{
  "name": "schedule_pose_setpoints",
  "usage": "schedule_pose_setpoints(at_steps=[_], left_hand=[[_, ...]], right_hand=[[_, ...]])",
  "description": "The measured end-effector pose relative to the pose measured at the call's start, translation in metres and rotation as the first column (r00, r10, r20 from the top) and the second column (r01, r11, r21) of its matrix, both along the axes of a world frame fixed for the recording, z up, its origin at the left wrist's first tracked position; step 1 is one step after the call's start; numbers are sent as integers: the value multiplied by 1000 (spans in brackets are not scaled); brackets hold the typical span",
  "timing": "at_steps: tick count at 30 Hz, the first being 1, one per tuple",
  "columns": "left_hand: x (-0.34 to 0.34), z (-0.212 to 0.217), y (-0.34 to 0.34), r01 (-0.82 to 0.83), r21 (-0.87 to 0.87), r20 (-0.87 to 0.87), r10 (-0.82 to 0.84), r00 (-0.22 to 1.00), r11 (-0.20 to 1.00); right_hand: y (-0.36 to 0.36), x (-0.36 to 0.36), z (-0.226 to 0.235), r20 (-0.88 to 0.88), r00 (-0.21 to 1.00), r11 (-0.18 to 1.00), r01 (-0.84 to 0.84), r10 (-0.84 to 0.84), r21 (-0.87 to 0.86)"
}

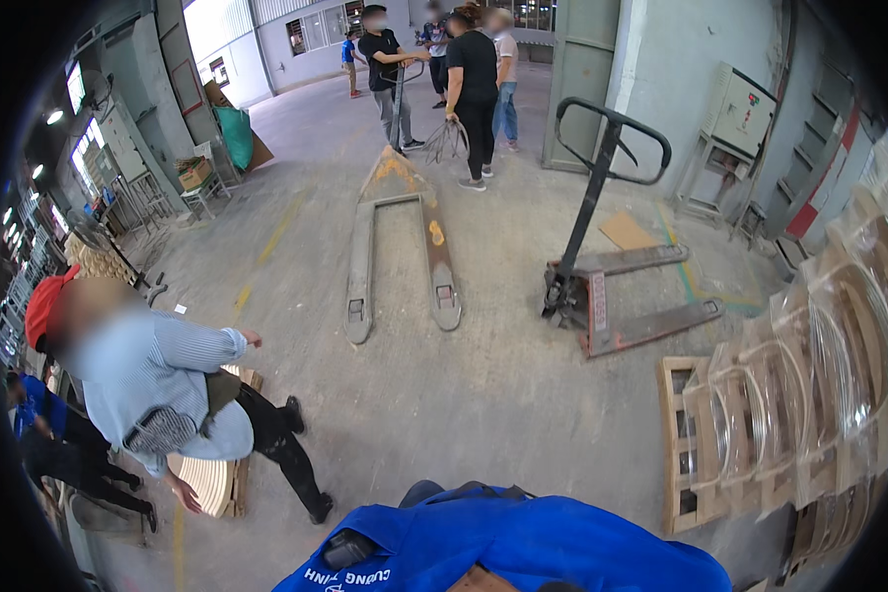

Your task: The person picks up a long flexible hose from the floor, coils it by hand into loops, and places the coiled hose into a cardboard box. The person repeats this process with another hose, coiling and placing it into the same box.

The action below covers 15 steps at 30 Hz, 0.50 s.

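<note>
Blue shirt (543, 538) fills lower centre (hands unseen, so I cannot tell their grip); likely pre-grasp, with the jack (598, 301) right of centre calling for stepping closer.

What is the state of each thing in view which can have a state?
Orange-and-grey pallet jack: unloaded, held by a person in a black shirt.
Red-and-black pallet jack: unloaded, handle raised, nobody holding it.
Curved wooden parts: stacked, plastic-wrapped.
Cardboard sheet: lying flat on the floor.
Grey cabinet: shut.
</note>
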<state>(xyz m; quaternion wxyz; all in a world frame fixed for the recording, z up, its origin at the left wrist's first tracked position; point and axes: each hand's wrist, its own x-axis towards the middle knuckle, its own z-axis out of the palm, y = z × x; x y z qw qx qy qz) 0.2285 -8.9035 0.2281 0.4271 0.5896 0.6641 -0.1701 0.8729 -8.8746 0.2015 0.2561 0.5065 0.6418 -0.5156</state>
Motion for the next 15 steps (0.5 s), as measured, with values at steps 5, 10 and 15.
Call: schedule_pose_setpoints(at_steps=[5,10,15], left_hand=[[-15,-70,62,-210,-155,-87,198,976,965],[-16,-125,197,-228,-105,-62,223,973,968],[29,-106,432,-7,186,-75,22,997,983]], right_hand=[[222,-36,12,-123,967,856,254,-222,451],[359,-38,51,-253,901,769,433,-353,470],[393,25,-19,26,925,886,355,-380,298]])
